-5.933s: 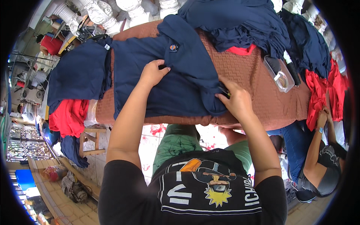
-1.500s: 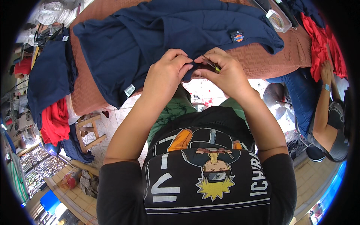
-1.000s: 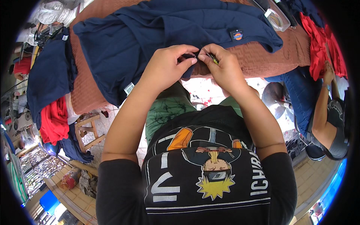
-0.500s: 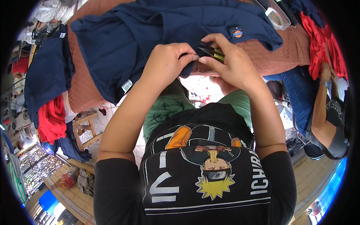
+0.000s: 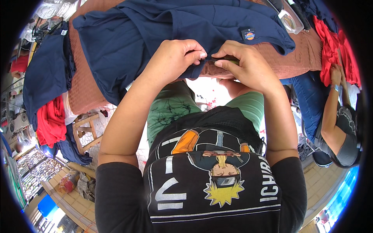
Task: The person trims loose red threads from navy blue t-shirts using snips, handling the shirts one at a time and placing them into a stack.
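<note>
A navy blue garment point(image 5: 155, 27) with a small label near its right end lies spread over the brown padded surface before me. My left hand point(image 5: 175, 58) is closed in a pinch at the garment's near edge, thumb against forefinger. Just to its right, my right hand point(image 5: 246, 62) is closed around a small pair of thread snips point(image 5: 234, 61) with a yellow-green handle. Most of the snips is hidden by the fingers; their dark tip points left, close to the fabric edge by my left fingertips.
The brown covered surface point(image 5: 87, 85) ends just above my knees. Navy point(image 5: 48, 73) and red cloth point(image 5: 51, 120) hang at the left, near a wooden stool frame point(image 5: 86, 132). A clear plastic container point(image 5: 291, 22) sits at the far right. Another person's arm point(image 5: 330, 108) handles red cloth point(image 5: 324, 50).
My right hand has moved slightly right and down, and the snips are turned so less of them shows. My left fingertips have risen a little at the garment's edge.
</note>
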Demonstrator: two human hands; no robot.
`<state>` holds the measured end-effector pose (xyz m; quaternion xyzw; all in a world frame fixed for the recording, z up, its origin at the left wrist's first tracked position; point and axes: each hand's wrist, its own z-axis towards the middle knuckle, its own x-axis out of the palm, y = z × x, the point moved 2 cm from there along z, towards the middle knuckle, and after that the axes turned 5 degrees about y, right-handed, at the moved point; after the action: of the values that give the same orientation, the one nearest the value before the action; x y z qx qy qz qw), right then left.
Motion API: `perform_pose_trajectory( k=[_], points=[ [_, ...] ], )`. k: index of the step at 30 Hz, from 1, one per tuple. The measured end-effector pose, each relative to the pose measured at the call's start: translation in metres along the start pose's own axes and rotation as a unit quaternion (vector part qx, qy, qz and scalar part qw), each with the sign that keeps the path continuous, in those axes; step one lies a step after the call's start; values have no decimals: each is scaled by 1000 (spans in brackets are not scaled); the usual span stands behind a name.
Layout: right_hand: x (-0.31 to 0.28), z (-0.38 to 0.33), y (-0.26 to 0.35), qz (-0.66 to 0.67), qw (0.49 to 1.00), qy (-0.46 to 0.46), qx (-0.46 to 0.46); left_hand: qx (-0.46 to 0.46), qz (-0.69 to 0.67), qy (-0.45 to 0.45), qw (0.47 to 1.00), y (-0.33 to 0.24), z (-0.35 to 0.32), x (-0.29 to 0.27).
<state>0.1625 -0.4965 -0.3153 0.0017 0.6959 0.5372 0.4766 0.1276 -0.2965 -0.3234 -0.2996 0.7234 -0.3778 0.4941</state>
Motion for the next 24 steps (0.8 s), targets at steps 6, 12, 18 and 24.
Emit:
perform_pose_trajectory(
  k=[6, 12, 18, 24],
  points=[
    [5, 5, 3, -9, 1000, 13, -16, 0, 15, 1, 1000, -2, -2, -1],
    [7, 5, -11, 44, 999, -1, -3, -11, -59, -36, 998, 6, -3, 3],
    [12, 6, -7, 122, 990, -55, 47, -20, -81, -47, 995, 10, -2, 5],
    [31, 18, 4, 117, 982, -77, 129, -14, -86, -87, 992, 13, -3, 8]
  ],
)
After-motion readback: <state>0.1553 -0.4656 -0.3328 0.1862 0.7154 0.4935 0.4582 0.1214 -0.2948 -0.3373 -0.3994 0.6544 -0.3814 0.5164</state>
